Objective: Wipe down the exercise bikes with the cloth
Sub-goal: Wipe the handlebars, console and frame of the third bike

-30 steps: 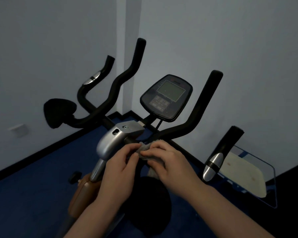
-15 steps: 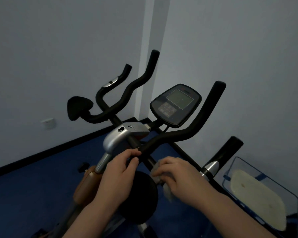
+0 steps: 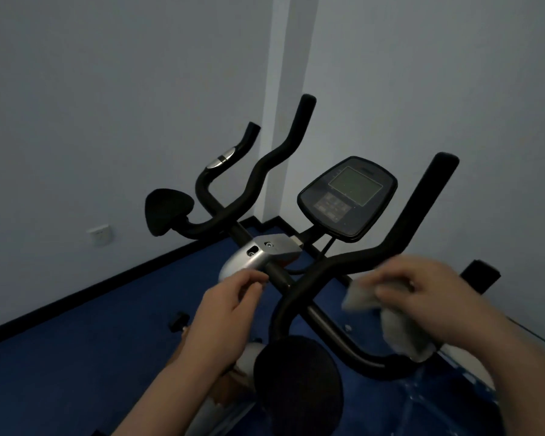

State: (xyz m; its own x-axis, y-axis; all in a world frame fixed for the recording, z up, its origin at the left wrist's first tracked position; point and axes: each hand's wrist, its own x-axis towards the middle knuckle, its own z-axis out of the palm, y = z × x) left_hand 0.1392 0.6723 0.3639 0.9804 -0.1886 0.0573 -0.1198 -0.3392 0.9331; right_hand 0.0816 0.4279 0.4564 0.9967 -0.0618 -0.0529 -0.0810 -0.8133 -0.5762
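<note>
The right hand (image 3: 428,297) is closed around the grey cloth (image 3: 387,313), which hangs down past its fingers. The black handlebar (image 3: 353,262) of the bike runs just above and to the left of that hand. The left hand (image 3: 230,300) is half curled and holds nothing, right under the silver bracket (image 3: 255,253). To wipe well, press the cloth flat on the bar and rub along it slowly.

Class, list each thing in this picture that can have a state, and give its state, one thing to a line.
cloth: crumpled, held in the right hand, off the bar.
right hand: closed on the cloth, blurred.
left hand: fingers curled, by the silver bracket, holding nothing visible.
console screen: blank, unlit.
right handlebar: upright, ungripped.
silver bracket: fixed on the stem.
</note>
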